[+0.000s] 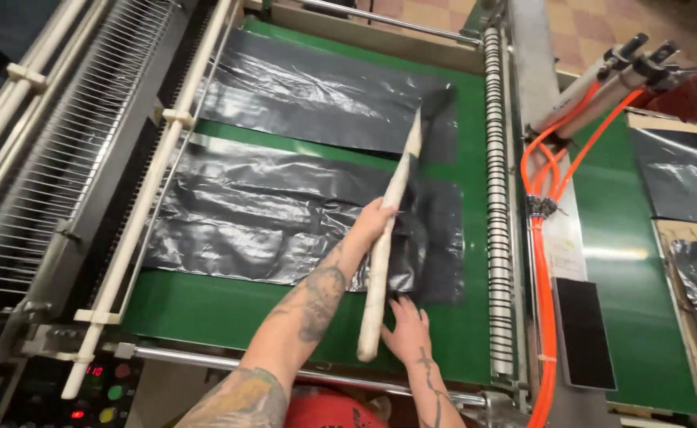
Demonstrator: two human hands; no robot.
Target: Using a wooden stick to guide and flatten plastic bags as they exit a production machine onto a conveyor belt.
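On the green belt (206, 317), the pale stick (388, 230) is clamped in the left hand (374, 222), the near black bags (269, 214) pressed flat by the open right hand (406, 329); far bags (325, 91) untouched.

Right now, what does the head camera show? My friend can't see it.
The left hand grips a long pale wooden stick over shiny black plastic sheets on a green machine belt. The right hand rests flat beside it.
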